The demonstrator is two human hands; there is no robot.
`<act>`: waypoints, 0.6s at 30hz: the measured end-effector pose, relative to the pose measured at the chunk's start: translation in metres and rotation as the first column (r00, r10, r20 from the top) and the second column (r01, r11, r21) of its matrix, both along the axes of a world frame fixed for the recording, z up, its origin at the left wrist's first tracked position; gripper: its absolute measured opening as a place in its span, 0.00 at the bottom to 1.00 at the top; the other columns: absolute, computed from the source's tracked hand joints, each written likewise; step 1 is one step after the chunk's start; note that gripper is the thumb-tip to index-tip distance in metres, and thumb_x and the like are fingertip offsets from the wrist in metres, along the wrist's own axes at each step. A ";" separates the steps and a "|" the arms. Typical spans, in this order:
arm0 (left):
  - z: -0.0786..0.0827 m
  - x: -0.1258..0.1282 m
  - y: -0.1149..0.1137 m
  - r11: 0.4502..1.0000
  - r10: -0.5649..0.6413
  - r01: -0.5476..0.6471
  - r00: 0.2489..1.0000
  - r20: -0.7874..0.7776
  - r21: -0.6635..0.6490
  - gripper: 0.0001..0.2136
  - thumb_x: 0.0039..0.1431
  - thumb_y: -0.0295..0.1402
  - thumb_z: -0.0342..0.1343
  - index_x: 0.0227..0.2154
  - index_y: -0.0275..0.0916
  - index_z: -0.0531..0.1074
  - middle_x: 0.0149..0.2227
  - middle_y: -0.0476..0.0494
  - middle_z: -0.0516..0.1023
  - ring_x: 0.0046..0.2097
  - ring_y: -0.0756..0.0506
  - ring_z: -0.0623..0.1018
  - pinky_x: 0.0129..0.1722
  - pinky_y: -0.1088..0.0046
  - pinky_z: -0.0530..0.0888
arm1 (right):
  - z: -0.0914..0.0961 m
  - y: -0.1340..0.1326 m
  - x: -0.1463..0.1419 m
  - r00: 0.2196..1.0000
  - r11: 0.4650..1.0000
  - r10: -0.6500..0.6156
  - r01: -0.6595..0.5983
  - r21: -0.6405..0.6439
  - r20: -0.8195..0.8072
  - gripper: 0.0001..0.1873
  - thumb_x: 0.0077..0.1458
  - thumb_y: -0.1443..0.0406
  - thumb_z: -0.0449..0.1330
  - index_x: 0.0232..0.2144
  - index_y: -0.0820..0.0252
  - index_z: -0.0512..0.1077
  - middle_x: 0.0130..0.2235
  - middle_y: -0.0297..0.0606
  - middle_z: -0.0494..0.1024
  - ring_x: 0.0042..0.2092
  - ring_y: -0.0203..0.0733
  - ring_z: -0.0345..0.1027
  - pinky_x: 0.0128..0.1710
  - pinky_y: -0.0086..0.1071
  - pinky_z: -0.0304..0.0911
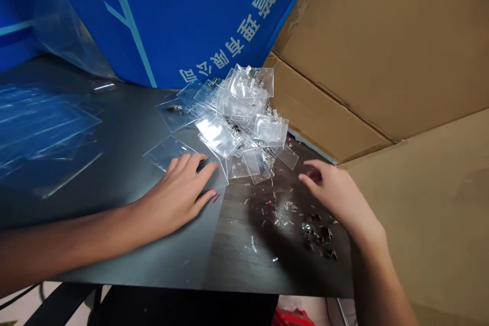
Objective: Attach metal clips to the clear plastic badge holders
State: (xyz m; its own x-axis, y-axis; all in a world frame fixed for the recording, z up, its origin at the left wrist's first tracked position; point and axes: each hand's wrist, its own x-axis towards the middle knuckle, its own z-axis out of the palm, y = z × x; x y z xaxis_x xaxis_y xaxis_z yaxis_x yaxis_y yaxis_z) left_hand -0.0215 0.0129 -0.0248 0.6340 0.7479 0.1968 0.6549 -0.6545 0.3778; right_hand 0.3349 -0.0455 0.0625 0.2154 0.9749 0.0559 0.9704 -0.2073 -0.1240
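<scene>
The left hand (pixel 179 191) hides part of a clear sleeve (pixel 168 153); the metal bits (pixel 319 237) are indistinct.

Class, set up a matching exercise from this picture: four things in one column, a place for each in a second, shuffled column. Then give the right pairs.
Column one
1. left hand
2. right hand
3. pile of clear badge holders
4. cardboard box

Column two
A. heaped at the back of the dark table, in front of the blue board
B. flat on a single clear sleeve
C. along the table's right side
D. open, beside the small metal clips

Pairs: 1-B, 2-D, 3-A, 4-C
</scene>
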 end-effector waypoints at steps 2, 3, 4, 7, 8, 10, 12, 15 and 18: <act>0.002 -0.001 0.003 0.999 -0.017 0.017 1.000 0.000 -0.028 0.15 0.75 0.41 0.53 0.53 0.38 0.78 0.58 0.26 0.77 0.56 0.26 0.76 0.54 0.47 0.73 | -0.009 -0.030 0.006 0.995 0.994 -0.053 0.061 -0.092 0.088 0.20 0.66 0.58 0.67 0.57 0.59 0.83 0.45 0.50 0.90 0.46 0.60 0.87 0.46 0.48 0.77; 0.003 -0.001 0.004 0.999 -0.018 0.018 1.000 0.002 -0.039 0.14 0.74 0.41 0.54 0.52 0.39 0.78 0.56 0.28 0.77 0.55 0.27 0.76 0.53 0.48 0.73 | -0.013 -0.042 0.009 0.990 0.989 -0.071 0.087 -0.120 0.125 0.20 0.65 0.58 0.68 0.56 0.58 0.83 0.47 0.51 0.90 0.47 0.61 0.87 0.45 0.47 0.77; 0.004 -0.002 0.005 0.999 -0.016 0.016 1.000 0.006 -0.048 0.14 0.73 0.41 0.55 0.52 0.40 0.78 0.55 0.29 0.77 0.54 0.28 0.76 0.52 0.49 0.72 | -0.018 -0.053 0.013 0.985 0.985 -0.084 0.106 -0.139 0.153 0.21 0.65 0.58 0.68 0.56 0.58 0.83 0.49 0.52 0.90 0.48 0.62 0.87 0.44 0.47 0.77; 0.005 -0.004 0.007 0.998 -0.004 0.007 0.999 0.041 -0.056 0.17 0.73 0.42 0.55 0.57 0.39 0.76 0.55 0.30 0.77 0.53 0.29 0.76 0.53 0.48 0.72 | -0.033 -0.080 0.019 0.980 0.982 -0.092 0.118 -0.149 0.174 0.22 0.64 0.57 0.68 0.57 0.59 0.83 0.53 0.54 0.88 0.48 0.62 0.86 0.42 0.47 0.76; 0.005 -0.004 0.008 0.998 -0.004 0.008 0.999 0.054 -0.059 0.18 0.73 0.42 0.55 0.59 0.39 0.76 0.57 0.29 0.77 0.54 0.29 0.76 0.53 0.48 0.73 | -0.038 -0.087 0.020 0.980 0.982 -0.104 0.128 -0.139 0.167 0.22 0.64 0.56 0.67 0.57 0.59 0.83 0.53 0.54 0.88 0.47 0.62 0.86 0.42 0.47 0.76; 0.006 -0.005 0.010 0.997 -0.012 0.017 0.998 0.060 -0.076 0.18 0.72 0.42 0.56 0.58 0.40 0.76 0.58 0.30 0.77 0.55 0.28 0.76 0.55 0.48 0.73 | -0.048 -0.102 0.020 0.979 0.982 -0.139 0.156 -0.110 0.148 0.22 0.65 0.55 0.66 0.56 0.58 0.83 0.52 0.52 0.89 0.45 0.61 0.86 0.41 0.47 0.76; 0.007 -0.006 0.013 0.994 -0.021 0.025 0.999 0.045 -0.105 0.17 0.70 0.42 0.58 0.55 0.41 0.78 0.56 0.31 0.79 0.56 0.28 0.77 0.56 0.48 0.74 | -0.057 -0.114 0.017 0.983 0.983 -0.153 0.163 -0.088 0.103 0.22 0.64 0.54 0.65 0.54 0.56 0.84 0.51 0.52 0.89 0.44 0.61 0.86 0.41 0.48 0.76; 0.009 -0.007 0.015 0.987 -0.023 0.032 0.998 0.058 -0.156 0.15 0.68 0.41 0.61 0.53 0.42 0.79 0.52 0.34 0.82 0.55 0.29 0.78 0.57 0.48 0.75 | -0.065 -0.119 0.015 0.990 0.989 -0.138 0.136 -0.061 -0.020 0.20 0.60 0.56 0.63 0.50 0.56 0.84 0.47 0.50 0.90 0.41 0.58 0.86 0.41 0.47 0.76; 0.011 -0.006 0.012 0.980 -0.019 0.043 0.992 0.123 -0.195 0.15 0.69 0.39 0.60 0.55 0.44 0.79 0.51 0.35 0.83 0.55 0.29 0.79 0.56 0.49 0.75 | -0.065 -0.111 0.014 0.976 0.985 -0.172 0.170 -0.027 -0.136 0.15 0.58 0.57 0.60 0.40 0.54 0.84 0.38 0.46 0.89 0.37 0.56 0.85 0.40 0.45 0.75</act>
State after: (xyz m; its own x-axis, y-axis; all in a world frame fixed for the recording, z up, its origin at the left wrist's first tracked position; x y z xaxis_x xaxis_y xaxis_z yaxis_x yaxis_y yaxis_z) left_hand -0.0274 0.0253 -0.0135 0.6384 0.7597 0.1233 0.5773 -0.5786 0.5761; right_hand 0.3485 -0.1568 -0.0020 0.3835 0.9236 0.0001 0.8944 -0.3713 -0.2495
